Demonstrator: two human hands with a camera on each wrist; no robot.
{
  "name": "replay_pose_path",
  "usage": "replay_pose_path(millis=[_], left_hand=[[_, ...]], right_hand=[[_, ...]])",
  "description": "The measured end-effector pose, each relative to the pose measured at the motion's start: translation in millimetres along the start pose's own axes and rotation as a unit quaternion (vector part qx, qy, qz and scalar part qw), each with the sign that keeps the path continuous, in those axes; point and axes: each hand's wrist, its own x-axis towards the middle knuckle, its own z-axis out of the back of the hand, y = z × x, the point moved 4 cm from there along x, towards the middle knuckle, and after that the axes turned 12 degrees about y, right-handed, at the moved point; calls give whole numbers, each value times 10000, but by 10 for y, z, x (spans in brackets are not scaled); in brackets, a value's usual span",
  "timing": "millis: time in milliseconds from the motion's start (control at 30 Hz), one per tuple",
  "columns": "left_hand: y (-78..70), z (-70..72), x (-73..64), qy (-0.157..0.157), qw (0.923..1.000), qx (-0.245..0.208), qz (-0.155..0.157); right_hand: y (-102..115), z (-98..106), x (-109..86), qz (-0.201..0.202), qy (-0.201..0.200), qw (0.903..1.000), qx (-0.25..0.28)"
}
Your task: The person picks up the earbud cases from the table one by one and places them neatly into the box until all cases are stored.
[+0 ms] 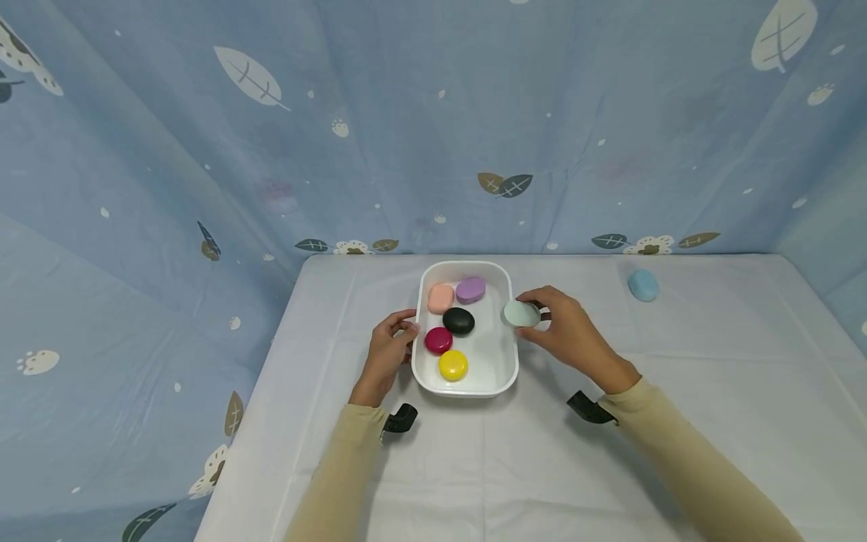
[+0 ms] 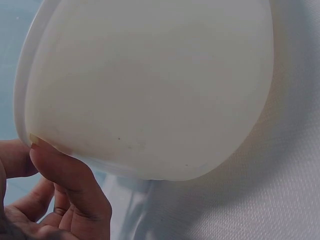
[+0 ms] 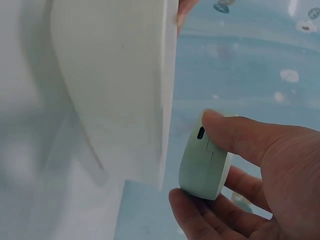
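Note:
A white tray with rounded corners holds several smooth rounded pieces: a peach one, a purple one, a black one, a crimson one and a yellow one. At its left side my left hand grips the rim, thumb and finger meeting there in the left wrist view. My right hand pinches a pale green rounded case over the tray's right rim. In the right wrist view this case shows a small dark slot and a seam.
A light blue rounded piece lies at the back right of the white-covered table. Behind and to the left hangs a blue curtain with leaf prints. Dark wrist mounts project from both sleeves near the table.

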Motion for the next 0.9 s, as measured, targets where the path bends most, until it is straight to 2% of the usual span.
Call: replay_pose_path(millis=[267, 667, 900], left_hand=[[19, 4, 6, 20, 10000, -35, -28], [17, 3, -3, 63, 9999, -67, -80], [19, 4, 4, 93, 9999, -62, -119]], right_hand=[[106, -100, 90, -6, 266, 9996, -37], [223, -238, 190, 167, 608, 9975, -326], [286, -304, 249, 140, 857, 9949, -515]])
